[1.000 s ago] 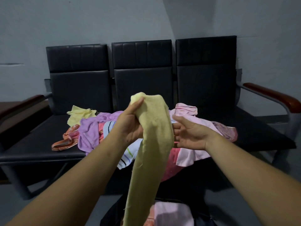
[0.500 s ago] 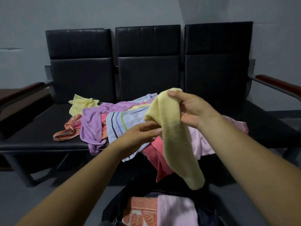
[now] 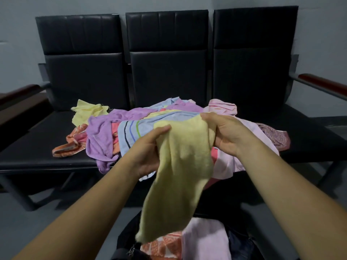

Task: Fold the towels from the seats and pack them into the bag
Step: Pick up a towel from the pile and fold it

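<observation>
A pale yellow towel [image 3: 180, 177] hangs in front of me, held by both hands at its top edge. My left hand [image 3: 148, 152] grips its left corner and my right hand [image 3: 225, 134] grips its right corner. Its lower end dangles over the open black bag [image 3: 127, 235] on the floor, which holds a folded orange patterned towel [image 3: 165, 246] and a pink towel [image 3: 206, 239]. Behind the hands, a heap of unfolded towels lies on the black seats [image 3: 37, 143]: purple [image 3: 101, 136], blue striped [image 3: 131, 134], pink [image 3: 249, 137], orange [image 3: 69, 145] and another yellow one [image 3: 86, 111].
The three-seat black bench stands against a grey wall, with wooden armrests at the left [image 3: 16, 92] and right [image 3: 323, 85]. Its metal legs [image 3: 16, 194] reach down to the grey floor beside the bag.
The yellow towel passed from my left hand to my right, then my left hand took its other corner. Both hands now hold it spread lower, over the bag.
</observation>
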Motion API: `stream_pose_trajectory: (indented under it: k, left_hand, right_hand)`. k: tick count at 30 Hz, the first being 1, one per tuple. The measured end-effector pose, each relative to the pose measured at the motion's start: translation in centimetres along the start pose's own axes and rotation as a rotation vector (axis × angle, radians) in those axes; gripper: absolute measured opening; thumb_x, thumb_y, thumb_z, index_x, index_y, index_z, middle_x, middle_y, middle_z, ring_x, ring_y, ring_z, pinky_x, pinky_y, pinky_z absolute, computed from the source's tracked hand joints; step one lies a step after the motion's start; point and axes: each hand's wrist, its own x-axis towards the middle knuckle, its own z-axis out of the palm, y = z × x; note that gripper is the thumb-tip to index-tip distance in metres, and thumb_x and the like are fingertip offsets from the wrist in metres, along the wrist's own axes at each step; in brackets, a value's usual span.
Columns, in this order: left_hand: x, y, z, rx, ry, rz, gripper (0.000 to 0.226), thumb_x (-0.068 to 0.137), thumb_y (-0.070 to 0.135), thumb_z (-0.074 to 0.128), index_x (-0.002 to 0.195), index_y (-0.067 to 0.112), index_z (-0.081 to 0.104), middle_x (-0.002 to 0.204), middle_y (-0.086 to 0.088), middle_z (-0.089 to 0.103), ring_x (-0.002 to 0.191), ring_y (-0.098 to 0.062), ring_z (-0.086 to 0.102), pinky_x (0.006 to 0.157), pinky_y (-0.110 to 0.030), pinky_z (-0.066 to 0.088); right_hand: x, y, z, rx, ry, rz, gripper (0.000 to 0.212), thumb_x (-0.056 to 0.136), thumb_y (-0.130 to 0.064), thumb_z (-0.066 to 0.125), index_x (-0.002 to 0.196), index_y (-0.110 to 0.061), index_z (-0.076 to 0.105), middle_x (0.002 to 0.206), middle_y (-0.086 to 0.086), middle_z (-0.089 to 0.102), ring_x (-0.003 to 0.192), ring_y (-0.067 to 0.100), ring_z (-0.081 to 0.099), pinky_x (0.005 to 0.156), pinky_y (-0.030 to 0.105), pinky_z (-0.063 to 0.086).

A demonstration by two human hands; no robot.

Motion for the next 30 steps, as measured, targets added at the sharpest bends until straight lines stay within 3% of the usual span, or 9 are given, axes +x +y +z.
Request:
stream_pose_trajectory:
  k: [3,7,10,15,19,22,25,28,30]
  left_hand:
    - [0.2,0.8,0.7,-0.15,-0.001,0.049,0.056,0.086,0.033,0.064,0.132,0.001,0.062,0.132,-0.019,0.065,0.12,-0.031,0.065,0.1,-0.045,0.052]
    - [0.1,1.7,1.1,-0.229,0.0,0.127,0.052,0.084,0.031,0.065,0.125,0.0,0.065,0.123,-0.017,0.07,0.111,-0.029,0.069,0.091,-0.044,0.058]
    - [-0.4,2.2,0.1,-0.115,0.006,0.161,0.04,0.084,0.028,0.063,0.114,0.003,0.071,0.109,-0.014,0.074,0.1,-0.026,0.072,0.084,-0.037,0.061]
    - [-1.1,3.2,-1.6,0.319,0.077,0.315,0.029,0.095,0.0,0.055,0.122,0.003,0.064,0.113,-0.016,0.073,0.102,-0.025,0.072,0.083,-0.034,0.061]
    - [-2.1,3.6,-2.0,0.683,0.197,0.361,0.01,0.094,0.012,0.065,0.1,0.01,0.072,0.088,-0.003,0.078,0.081,-0.014,0.074,0.069,-0.025,0.061]
    - [-2.1,3.5,-2.0,0.667,0.286,0.411,0.017,0.088,0.025,0.072,0.096,0.01,0.076,0.093,-0.009,0.078,0.083,-0.02,0.073,0.073,-0.031,0.062]
    - [-2.3,3.7,-1.7,0.547,0.278,0.442,0.016,0.092,0.021,0.068,0.099,0.007,0.075,0.098,-0.014,0.076,0.086,-0.023,0.071,0.08,-0.035,0.061]
    - [-2.5,4.0,-1.7,0.52,0.186,0.472,0.015,0.096,0.007,0.061,0.107,0.006,0.07,0.098,-0.011,0.077,0.09,-0.021,0.073,0.085,-0.032,0.061]
    - [-2.6,4.0,-1.8,0.608,0.197,0.508,0.015,0.095,0.005,0.061,0.107,0.009,0.07,0.095,-0.008,0.078,0.09,-0.019,0.074,0.083,-0.03,0.061]
  right_hand:
    - [-0.5,0.6,-0.3,0.229,-0.115,0.107,0.033,0.093,-0.032,0.062,0.111,-0.007,0.074,0.101,0.009,0.076,0.09,0.02,0.073,0.077,0.031,0.06]
    - [-1.1,2.8,-0.5,0.168,-0.241,0.168,0.051,0.087,-0.044,0.065,0.128,-0.014,0.069,0.131,0.012,0.066,0.118,0.028,0.064,0.106,0.046,0.048]
    - [-0.9,3.0,-0.1,0.065,-0.253,0.119,0.046,0.09,-0.023,0.067,0.132,-0.004,0.064,0.134,0.018,0.062,0.116,0.029,0.062,0.103,0.046,0.049]
    - [-0.4,2.3,-0.2,0.093,-0.078,-0.014,0.045,0.089,-0.008,0.072,0.129,0.008,0.062,0.132,0.026,0.063,0.112,0.031,0.066,0.093,0.04,0.057]
    - [-0.9,1.6,0.1,0.003,0.047,-0.098,0.028,0.089,-0.008,0.072,0.113,0.007,0.07,0.112,0.022,0.073,0.096,0.026,0.071,0.075,0.031,0.06]
    - [-1.2,0.9,0.6,0.117,0.017,-0.082,0.028,0.091,-0.009,0.071,0.113,0.008,0.069,0.11,0.02,0.074,0.099,0.025,0.072,0.08,0.032,0.061]
    - [-1.4,0.0,0.5,0.243,-0.074,-0.082,0.023,0.095,-0.004,0.063,0.115,0.006,0.067,0.102,0.015,0.075,0.093,0.019,0.074,0.079,0.029,0.061]
    - [-1.5,-0.5,-0.1,0.043,-0.055,-0.208,0.014,0.096,0.004,0.057,0.1,0.001,0.069,0.087,0.01,0.076,0.082,0.017,0.074,0.075,0.026,0.06]
    - [-1.4,-0.7,-0.5,-0.132,0.024,-0.28,0.01,0.096,-0.003,0.063,0.099,-0.006,0.071,0.085,0.007,0.075,0.079,0.02,0.072,0.072,0.031,0.06]
